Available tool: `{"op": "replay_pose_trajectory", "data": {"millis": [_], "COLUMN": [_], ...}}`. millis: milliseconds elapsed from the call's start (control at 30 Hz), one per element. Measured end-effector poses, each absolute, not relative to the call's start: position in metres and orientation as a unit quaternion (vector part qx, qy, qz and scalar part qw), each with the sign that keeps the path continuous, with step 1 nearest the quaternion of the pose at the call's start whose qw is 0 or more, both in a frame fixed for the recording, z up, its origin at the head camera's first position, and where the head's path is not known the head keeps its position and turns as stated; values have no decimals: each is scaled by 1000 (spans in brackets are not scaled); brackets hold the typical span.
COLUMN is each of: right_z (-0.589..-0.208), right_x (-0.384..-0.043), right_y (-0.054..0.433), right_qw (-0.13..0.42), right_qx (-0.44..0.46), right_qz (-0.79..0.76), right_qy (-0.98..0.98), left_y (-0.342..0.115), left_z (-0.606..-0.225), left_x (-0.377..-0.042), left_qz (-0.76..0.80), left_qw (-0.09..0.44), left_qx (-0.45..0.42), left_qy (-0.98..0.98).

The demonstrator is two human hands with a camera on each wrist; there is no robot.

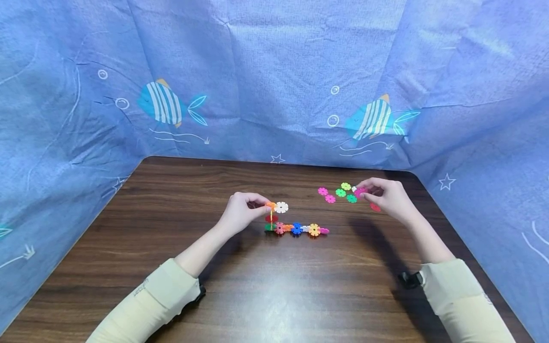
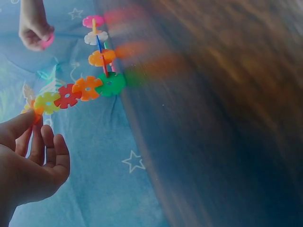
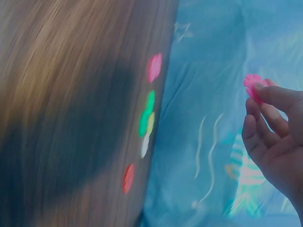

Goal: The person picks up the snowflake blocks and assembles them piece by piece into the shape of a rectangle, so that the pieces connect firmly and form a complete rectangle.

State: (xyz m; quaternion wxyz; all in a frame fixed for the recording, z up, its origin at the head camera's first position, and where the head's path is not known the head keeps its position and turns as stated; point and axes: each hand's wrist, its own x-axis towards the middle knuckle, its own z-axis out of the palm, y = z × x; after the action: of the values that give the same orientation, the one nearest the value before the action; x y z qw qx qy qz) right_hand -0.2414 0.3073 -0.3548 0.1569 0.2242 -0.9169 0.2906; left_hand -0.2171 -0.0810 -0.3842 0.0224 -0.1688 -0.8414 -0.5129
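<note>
My left hand [image 1: 242, 212] pinches an orange snowflake disc [image 2: 36, 109] between thumb and fingertips, at the upper end of a joined chain of discs. From there a yellow disc [image 2: 47, 102], a red disc [image 2: 68, 95] and another orange one lead down to a green disc [image 2: 111, 84]. A white disc [image 1: 280, 207] juts out beside the held one. Along the table runs the rest of the chain, with a blue disc [image 1: 297, 229] and a yellow-orange disc [image 1: 314, 230] among its pieces. My right hand [image 1: 388, 196] holds a pink disc [image 3: 253, 85] between thumb and fingers, raised above the table.
Loose discs lie at the back right of the wooden table [image 1: 180, 190]: pink discs [image 1: 322, 191], green discs [image 1: 351, 198], a yellow-green disc [image 1: 345, 186] and a red disc [image 1: 375, 207]. Behind the table hangs a blue fish-patterned cloth [image 1: 274, 95].
</note>
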Motion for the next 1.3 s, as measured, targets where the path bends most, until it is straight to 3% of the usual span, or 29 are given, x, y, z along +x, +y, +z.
{"op": "replay_pose_trajectory", "data": {"millis": [533,633,900,1300], "right_z": [-329,-328,-359,-378], "right_x": [-208,-200,-213,-218], "right_y": [222,207,190,167], "right_qw": [195,178,137,126], "right_qx": [218,217,221,264], "right_qz": [414,434,459,451], "right_qy": [-862,-856,-850,-843], "left_y": [-80,-80,-80,-81], "left_z": [-383,-383,-384,-385], "left_x": [-218,-218,-218,-218], "left_qz": [-508,-507,-506,-507], "left_qw": [23,22,29,28], "left_qx": [-167,-167,-168,-171], "left_qy": [-844,-845,-846,-844]}}
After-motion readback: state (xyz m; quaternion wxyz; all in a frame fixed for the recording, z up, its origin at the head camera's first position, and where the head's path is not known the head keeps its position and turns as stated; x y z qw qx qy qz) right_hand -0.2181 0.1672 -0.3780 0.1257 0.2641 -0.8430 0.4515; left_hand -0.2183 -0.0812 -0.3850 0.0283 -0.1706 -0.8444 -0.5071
